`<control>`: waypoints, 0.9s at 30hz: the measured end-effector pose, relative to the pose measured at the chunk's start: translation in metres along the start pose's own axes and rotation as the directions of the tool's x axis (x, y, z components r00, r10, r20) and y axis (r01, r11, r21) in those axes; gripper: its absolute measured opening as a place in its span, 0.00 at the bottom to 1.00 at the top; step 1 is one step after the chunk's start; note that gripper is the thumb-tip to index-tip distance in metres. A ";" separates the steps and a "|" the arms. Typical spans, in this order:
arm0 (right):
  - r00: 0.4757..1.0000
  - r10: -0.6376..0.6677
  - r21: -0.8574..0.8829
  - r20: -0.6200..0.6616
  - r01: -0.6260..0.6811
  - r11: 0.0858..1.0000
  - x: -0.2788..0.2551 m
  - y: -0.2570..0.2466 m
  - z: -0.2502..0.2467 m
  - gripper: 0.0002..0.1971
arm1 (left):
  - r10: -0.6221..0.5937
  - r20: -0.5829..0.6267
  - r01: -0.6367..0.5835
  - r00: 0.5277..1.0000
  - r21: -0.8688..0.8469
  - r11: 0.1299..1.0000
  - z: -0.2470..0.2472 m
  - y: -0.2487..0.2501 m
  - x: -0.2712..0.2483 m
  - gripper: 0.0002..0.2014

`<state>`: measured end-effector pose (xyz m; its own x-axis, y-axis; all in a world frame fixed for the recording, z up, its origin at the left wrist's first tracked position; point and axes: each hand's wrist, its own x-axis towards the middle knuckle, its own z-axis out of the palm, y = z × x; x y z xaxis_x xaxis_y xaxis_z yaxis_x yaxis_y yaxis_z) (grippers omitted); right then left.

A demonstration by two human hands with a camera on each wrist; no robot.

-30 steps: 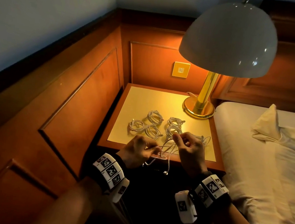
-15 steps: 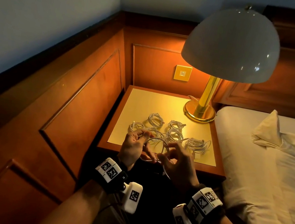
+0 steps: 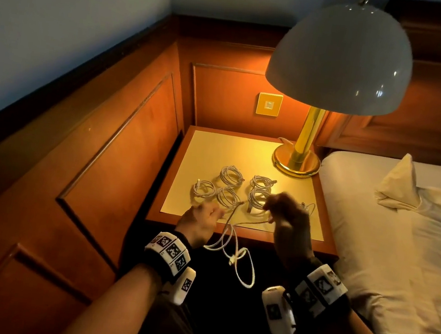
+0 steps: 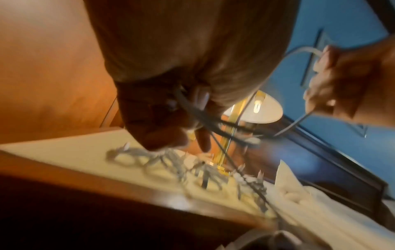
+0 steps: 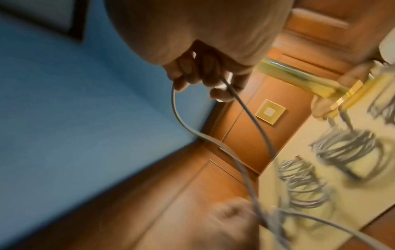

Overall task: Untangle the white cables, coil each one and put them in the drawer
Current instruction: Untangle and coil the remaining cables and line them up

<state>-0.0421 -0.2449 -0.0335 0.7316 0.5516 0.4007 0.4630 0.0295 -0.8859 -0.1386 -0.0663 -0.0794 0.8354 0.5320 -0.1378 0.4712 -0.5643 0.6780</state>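
Half a second ago the hands were close together with a small loop of cable between them. Now they are apart, and the loose cable [image 3: 233,249] hangs down in long loops past the front edge of the nightstand [image 3: 235,232]. A second ago the hands also worked close together at that edge.

The left hand [image 3: 200,219] is at the front edge, left of the middle, and its fingers curl round the cable. The right hand [image 3: 289,222] is higher, over the front right part of the top, and pinches the cable too. The cable runs from one hand to the other, then drops between the wrists.

The head view shows five tidy coils [image 3: 231,175] on the nightstand, behind the hands, and the lamp [image 3: 339,56] at the back right corner. It also shows the bed [image 3: 391,233] on the right.

The left wrist view is blurry, but it shows several strands of cable crossing under the left fingers [image 4: 149,121]. The right wrist view shows two strands coming out of the right fingers [image 5: 192,71], which the head view hides.
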 end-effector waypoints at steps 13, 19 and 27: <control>0.972 0.164 0.256 0.167 -0.203 0.945 0.017 -0.033 -0.013 0.13 | 0.057 0.253 0.143 0.966 -0.703 0.697 -0.016 0.040 -0.003 0.14; 0.934 0.295 0.186 -0.201 -0.259 0.948 0.016 -0.011 -0.021 0.15 | 0.193 0.041 -0.142 0.980 -0.531 0.836 -0.036 0.005 -0.003 0.08; 0.922 0.350 -0.064 -0.166 -0.365 0.929 0.015 0.011 -0.023 0.16 | -0.005 0.021 0.018 1.000 -0.658 0.753 -0.058 -0.017 -0.014 0.18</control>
<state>-0.0144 -0.2553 -0.0312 0.9195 0.3808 0.0978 0.1955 -0.2270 -0.9541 -0.1743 -0.0275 -0.0467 0.8391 0.5210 -0.1563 0.1833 -0.0004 0.9831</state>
